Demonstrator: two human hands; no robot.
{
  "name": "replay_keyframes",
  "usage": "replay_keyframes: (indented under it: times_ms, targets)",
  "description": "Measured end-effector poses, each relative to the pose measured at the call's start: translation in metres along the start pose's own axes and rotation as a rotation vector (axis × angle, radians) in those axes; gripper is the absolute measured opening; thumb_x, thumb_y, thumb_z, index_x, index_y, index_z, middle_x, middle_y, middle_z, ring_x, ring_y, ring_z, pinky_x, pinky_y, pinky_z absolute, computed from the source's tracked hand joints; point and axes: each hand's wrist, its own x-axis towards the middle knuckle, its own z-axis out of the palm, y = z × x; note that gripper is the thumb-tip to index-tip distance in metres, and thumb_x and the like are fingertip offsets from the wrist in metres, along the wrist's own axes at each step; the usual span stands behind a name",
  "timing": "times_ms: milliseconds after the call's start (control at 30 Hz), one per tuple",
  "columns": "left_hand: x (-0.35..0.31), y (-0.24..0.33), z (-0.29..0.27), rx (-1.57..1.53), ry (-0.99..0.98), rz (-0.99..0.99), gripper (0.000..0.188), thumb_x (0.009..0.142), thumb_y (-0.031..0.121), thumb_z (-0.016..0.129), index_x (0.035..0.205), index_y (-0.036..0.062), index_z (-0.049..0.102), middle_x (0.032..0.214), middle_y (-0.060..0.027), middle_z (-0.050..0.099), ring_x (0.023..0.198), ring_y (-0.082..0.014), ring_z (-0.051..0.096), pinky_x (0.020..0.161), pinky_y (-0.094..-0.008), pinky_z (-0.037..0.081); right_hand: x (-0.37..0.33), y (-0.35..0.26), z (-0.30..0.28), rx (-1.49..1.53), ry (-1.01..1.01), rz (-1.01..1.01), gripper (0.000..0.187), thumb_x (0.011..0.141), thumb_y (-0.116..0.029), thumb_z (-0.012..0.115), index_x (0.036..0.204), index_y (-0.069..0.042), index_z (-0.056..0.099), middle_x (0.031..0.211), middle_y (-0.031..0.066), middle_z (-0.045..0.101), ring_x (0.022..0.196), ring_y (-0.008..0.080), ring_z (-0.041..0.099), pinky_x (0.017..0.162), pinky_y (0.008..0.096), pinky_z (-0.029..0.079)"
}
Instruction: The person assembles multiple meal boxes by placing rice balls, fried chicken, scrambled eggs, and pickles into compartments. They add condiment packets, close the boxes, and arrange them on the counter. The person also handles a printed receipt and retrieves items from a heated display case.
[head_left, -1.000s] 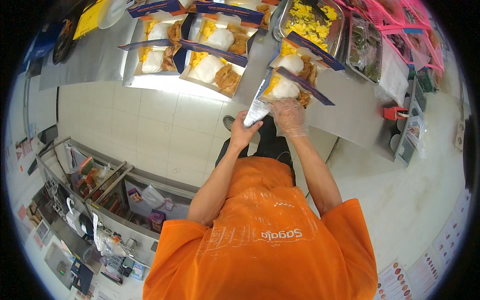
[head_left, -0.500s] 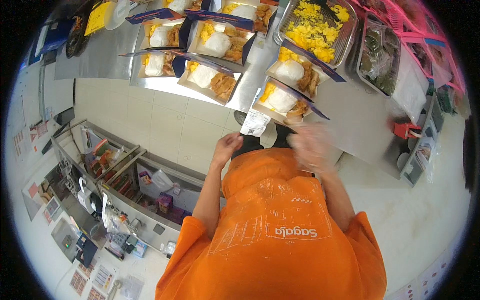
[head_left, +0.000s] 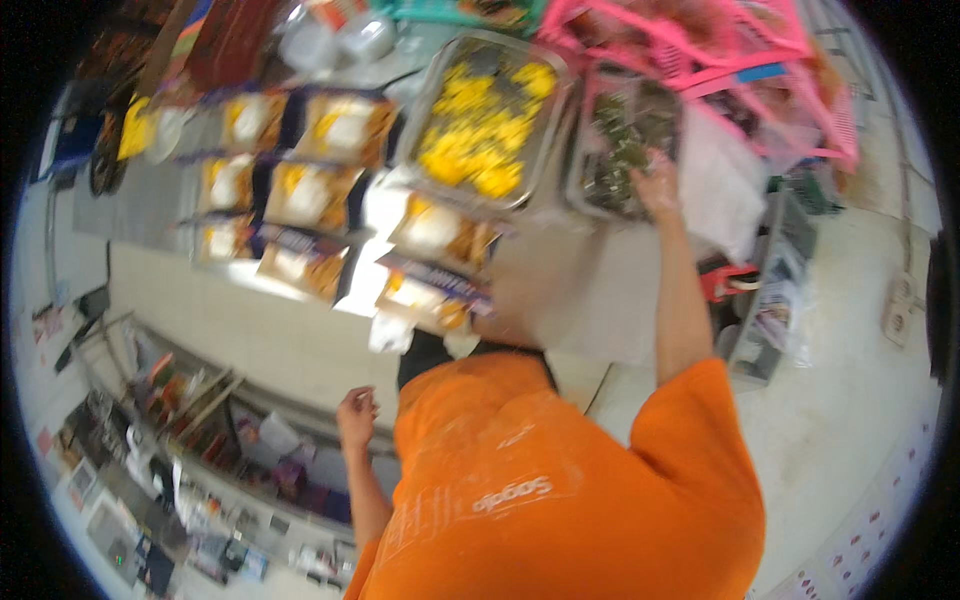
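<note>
Now R hand (head_left: 655, 186) part open @ greens (head_left: 622, 150).

Shirt (head_left: 600, 480) solid orange with worn white print, trousers (head_left: 424, 356) black; table (head_left: 615, 290) silver-grey, egg tray (head_left: 547, 137) and leaf tray (head_left: 578, 165) also silvery, scrambled egg (head_left: 490, 125) bright yellow, leaves (head_left: 622, 135) dark green. Meal boxes (head_left: 432, 272) dark blue outside, tan inside, with white rice (head_left: 346, 130), yellow portions and brown meat (head_left: 378, 136), all blurred. Baskets (head_left: 690, 75) hot pink with openwork sides, plastic sheet (head_left: 722, 190) whitish, paper slip (head_left: 390, 333) white, small object by table's right edge (head_left: 722, 278) red and black, floor (head_left: 230, 305) pale cream.
</note>
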Motion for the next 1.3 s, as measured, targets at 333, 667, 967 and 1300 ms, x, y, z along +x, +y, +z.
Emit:
replay_keyframes:
  times_ms: [333,667,967,1300]
  targets:
    - [-0.015,0.394,0.198,-0.007,-0.369,0.982,0.07,0.089,0.031,0.076,0.146,0.0071,0.042,0.143,-0.0194,0.052,0.114,-0.0326,0.063,0.091,-0.0386,0.054,-0.008,-0.066,-0.093,0.893,0.139,0.516,0.049,0.092,-0.036,0.075,0.122,0.002,0.066,0.109,0.0077,0.07,0.099,0.0174,0.062,0.088,0.0343,0.049]
    - [0.027,0.4,0.286,-0.766,-0.522,0.346,0.047,0.09,0.028,0.073,0.125,-0.0023,0.06,0.107,-0.0115,0.07,0.09,-0.0192,0.064,0.081,-0.0349,0.052,-0.111,-0.188,-0.08,0.548,0.126,-0.073,0.04,0.091,-0.018,0.074,0.123,-0.001,0.057,0.102,0.0106,0.064,0.099,0.0276,0.062,0.091,0.0412,0.05]
    - [-0.02,0.359,0.098,-0.628,0.307,0.408,0.028,0.099,0.026,0.065,0.104,-0.0019,0.068,0.088,-0.0024,0.066,0.076,-0.0113,0.057,0.069,-0.0297,0.048,-0.158,-0.327,-0.119,1.299,-0.343,0.234,0.022,0.09,0.002,0.068,0.108,-0.002,0.056,0.086,0.0043,0.061,0.059,0.0114,0.058,0.051,0.0282,0.051]
    - [0.022,0.285,-0.017,-0.82,0.305,0.202,0.027,0.101,0.024,0.063,0.101,-0.0032,0.065,0.088,-0.0023,0.064,0.077,-0.0116,0.059,0.066,-0.0283,0.049,-0.162,-0.374,-0.056,0.269,-0.141,-0.001,0.039,0.085,-0.011,0.076,0.121,-0.001,0.062,0.108,0.0124,0.065,0.097,0.0231,0.063,0.087,0.0367,0.051]
